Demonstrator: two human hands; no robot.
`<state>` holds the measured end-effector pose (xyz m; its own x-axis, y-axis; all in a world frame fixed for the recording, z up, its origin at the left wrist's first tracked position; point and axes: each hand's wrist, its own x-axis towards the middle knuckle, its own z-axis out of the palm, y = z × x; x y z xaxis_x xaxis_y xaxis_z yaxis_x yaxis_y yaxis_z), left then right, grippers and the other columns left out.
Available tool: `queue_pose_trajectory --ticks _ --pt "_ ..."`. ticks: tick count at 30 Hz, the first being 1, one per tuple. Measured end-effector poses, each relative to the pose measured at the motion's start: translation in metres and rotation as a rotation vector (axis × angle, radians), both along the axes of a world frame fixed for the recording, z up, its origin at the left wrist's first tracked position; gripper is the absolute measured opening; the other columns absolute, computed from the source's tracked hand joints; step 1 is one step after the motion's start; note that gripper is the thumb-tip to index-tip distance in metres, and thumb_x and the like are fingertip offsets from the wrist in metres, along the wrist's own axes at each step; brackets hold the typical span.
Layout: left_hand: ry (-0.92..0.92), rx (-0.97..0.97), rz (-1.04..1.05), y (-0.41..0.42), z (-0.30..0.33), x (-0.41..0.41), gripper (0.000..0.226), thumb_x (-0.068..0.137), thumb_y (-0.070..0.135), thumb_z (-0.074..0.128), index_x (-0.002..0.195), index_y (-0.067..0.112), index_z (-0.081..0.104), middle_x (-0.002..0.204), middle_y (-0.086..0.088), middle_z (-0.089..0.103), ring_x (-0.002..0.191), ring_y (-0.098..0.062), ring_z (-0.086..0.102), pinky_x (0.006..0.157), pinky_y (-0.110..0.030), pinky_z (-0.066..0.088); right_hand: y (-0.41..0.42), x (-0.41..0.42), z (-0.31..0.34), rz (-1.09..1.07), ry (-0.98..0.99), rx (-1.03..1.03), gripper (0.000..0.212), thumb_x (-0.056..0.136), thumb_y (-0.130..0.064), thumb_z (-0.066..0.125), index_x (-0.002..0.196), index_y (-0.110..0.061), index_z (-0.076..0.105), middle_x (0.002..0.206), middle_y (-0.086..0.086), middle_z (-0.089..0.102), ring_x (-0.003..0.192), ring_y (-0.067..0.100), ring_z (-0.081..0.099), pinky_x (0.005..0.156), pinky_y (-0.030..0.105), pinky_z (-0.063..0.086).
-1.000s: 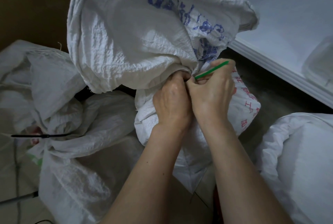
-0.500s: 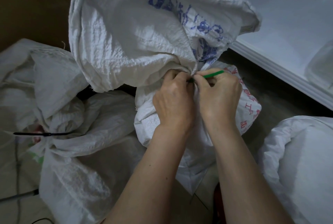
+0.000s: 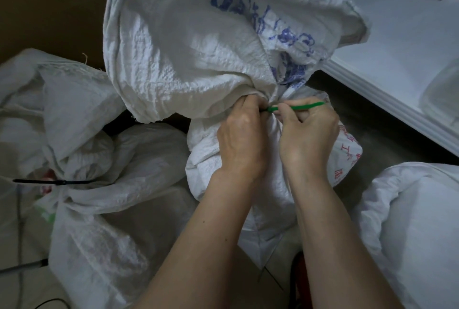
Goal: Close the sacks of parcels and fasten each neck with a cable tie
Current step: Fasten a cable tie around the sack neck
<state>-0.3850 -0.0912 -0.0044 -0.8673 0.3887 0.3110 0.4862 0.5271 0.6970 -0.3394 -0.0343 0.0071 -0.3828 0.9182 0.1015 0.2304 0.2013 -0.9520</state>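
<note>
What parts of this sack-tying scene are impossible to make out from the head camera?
- Loop of the green plastic cable tie round the gathered neck of the white woven sack: hidden by cloth folds and the left hand.
- Whether the tie is locked: its head is covered by fingers.
- The parcels: hidden inside the sack.
- Right hand fingertips: curled under.
- Blue print: crumpled, unreadable.
</note>
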Motion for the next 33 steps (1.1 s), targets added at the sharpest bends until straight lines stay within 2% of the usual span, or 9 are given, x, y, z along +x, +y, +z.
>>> queue_pose_trajectory --ticks 4,9,11,14,16,21,27,30,33 --pt "-0.030 -0.030 -0.026 -0.002 0.005 0.001 0.010 0.090 0.014 0.054 0.094 0.013 0.063 0.098 -0.003 0.063 0.082 -0.023 0.056 0.063 -0.032 0.034 0.005 -0.001 -0.002 0.003 0.038 -0.116 0.005 0.084 -0.009 0.068 0.087 -0.005 0.069 0.077 0.004 0.071 0.073 0.012 0.070 0.074 0.033 0.058" --pt "-0.071 -0.019 -0.009 -0.001 0.008 0.000 0.008 0.090 0.016 0.053 0.092 0.018 0.060 0.097 0.000 0.062 0.084 -0.021 0.056 0.066 -0.032 0.038 0.000 0.002 0.006 0.004 0.068 -0.093 0.017 0.076 -0.007 0.077 0.078 -0.015 0.062 0.077 -0.001 0.069 0.074 0.010 0.068 0.070 0.022 0.055" --pt "-0.068 -0.029 -0.022 -0.002 0.010 0.001 0.009 0.091 0.017 0.052 0.095 0.019 0.059 0.100 -0.001 0.062 0.086 -0.024 0.056 0.068 -0.034 0.040 0.000 0.002 0.006 0.007 0.069 -0.095 0.018 0.075 -0.007 0.077 0.076 -0.017 0.062 0.078 -0.001 0.069 0.077 0.011 0.068 0.074 0.025 0.056" --pt "-0.066 -0.049 -0.043 -0.003 0.013 0.003 0.011 0.093 0.021 0.049 0.100 0.019 0.059 0.105 -0.003 0.061 0.087 -0.026 0.056 0.067 -0.036 0.041 0.001 0.001 0.006 0.031 0.073 -0.098 0.008 0.077 -0.008 0.075 0.079 -0.013 0.070 0.076 -0.001 0.070 0.075 0.010 0.069 0.075 0.030 0.057" --pt "-0.063 -0.055 -0.048 -0.003 0.014 0.004 0.013 0.094 0.025 0.049 0.101 0.021 0.059 0.106 -0.003 0.062 0.086 -0.026 0.057 0.066 -0.034 0.039 0.001 0.001 0.007 0.049 0.044 -0.039 0.002 0.079 -0.012 0.074 0.081 -0.011 0.074 0.072 -0.004 0.070 0.071 0.009 0.068 0.073 0.025 0.056" --pt "-0.018 -0.027 0.011 -0.004 0.011 0.007 0.015 0.092 0.024 0.054 0.101 0.021 0.065 0.104 -0.001 0.064 0.084 -0.026 0.060 0.063 -0.034 0.040 -0.001 0.002 0.010 0.029 0.029 0.041 0.005 0.084 -0.011 0.069 0.079 -0.013 0.071 0.070 -0.009 0.065 0.068 0.005 0.064 0.066 0.012 0.049" --pt "-0.041 -0.061 0.041 -0.006 0.010 0.005 0.020 0.094 0.025 0.051 0.108 0.022 0.064 0.113 -0.003 0.061 0.089 -0.028 0.060 0.068 -0.036 0.040 -0.005 -0.003 0.006 0.041 0.053 -0.029 0.005 0.084 -0.009 0.069 0.083 -0.014 0.067 0.077 -0.001 0.069 0.075 0.011 0.068 0.075 0.031 0.057" --pt "-0.071 -0.091 0.029 -0.006 0.012 0.005 0.023 0.097 0.028 0.047 0.113 0.023 0.063 0.115 -0.007 0.060 0.092 -0.031 0.058 0.069 -0.036 0.038 -0.009 -0.002 0.008 0.048 0.052 -0.033 0.016 0.079 -0.006 0.073 0.089 -0.017 0.065 0.078 -0.005 0.069 0.077 0.005 0.067 0.077 0.024 0.056" --pt "-0.076 -0.087 0.022 -0.006 0.013 0.007 0.024 0.097 0.028 0.046 0.114 0.022 0.063 0.115 -0.008 0.059 0.092 -0.032 0.058 0.068 -0.035 0.037 -0.011 -0.002 0.010 0.033 0.045 0.005 0.020 0.077 -0.003 0.074 0.091 -0.015 0.066 0.079 -0.006 0.068 0.076 0.001 0.066 0.073 0.012 0.053"
